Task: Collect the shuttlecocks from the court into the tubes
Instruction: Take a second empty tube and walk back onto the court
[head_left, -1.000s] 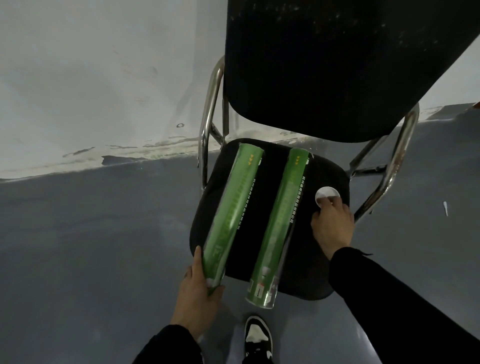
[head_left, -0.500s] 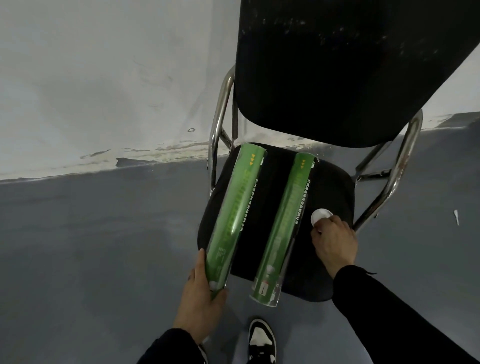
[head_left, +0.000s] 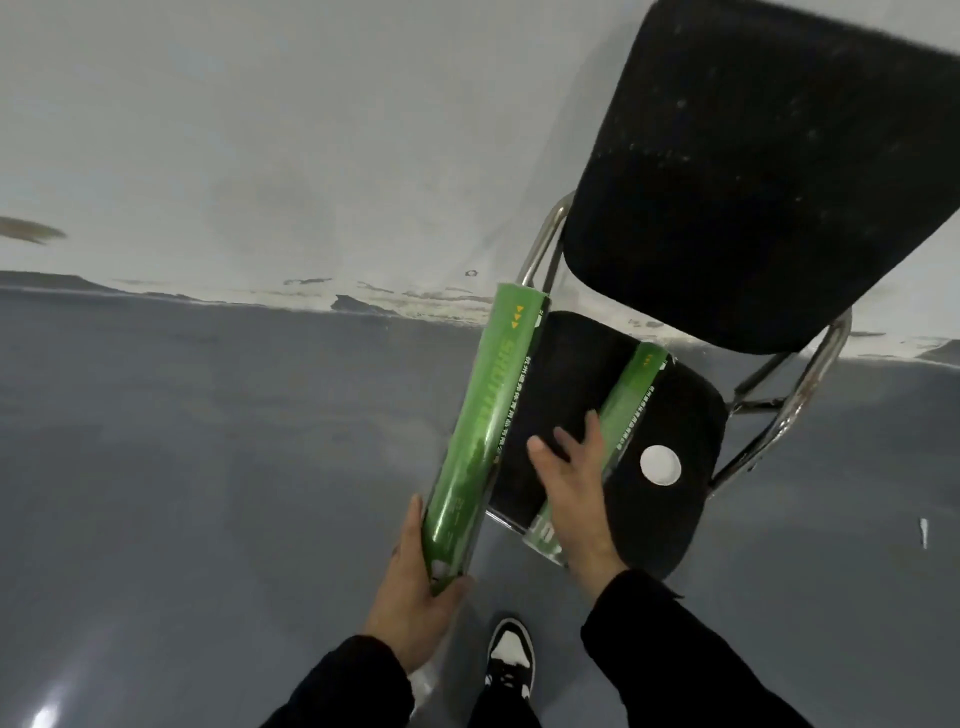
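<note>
1. Left green tube (head_left: 480, 431): held by its near end, slanting up and away, lifted off the seat's left edge.
2. Right green tube (head_left: 623, 400): lying on the seat, near end overhanging.
3. White round cap (head_left: 660, 465): flat on the seat, right of that tube.

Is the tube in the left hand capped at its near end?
Cannot tell. The left hand covers the tube's near end; a white cap lies on the chair seat.

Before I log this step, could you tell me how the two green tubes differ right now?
The left tube is gripped at its near end by the left hand and sits off the chair's left edge; the right tube lies on the chair seat, its near end overhanging. The right hand, fingers spread, is over the right tube without clearly gripping it. Both are long, green and glossy.
</note>
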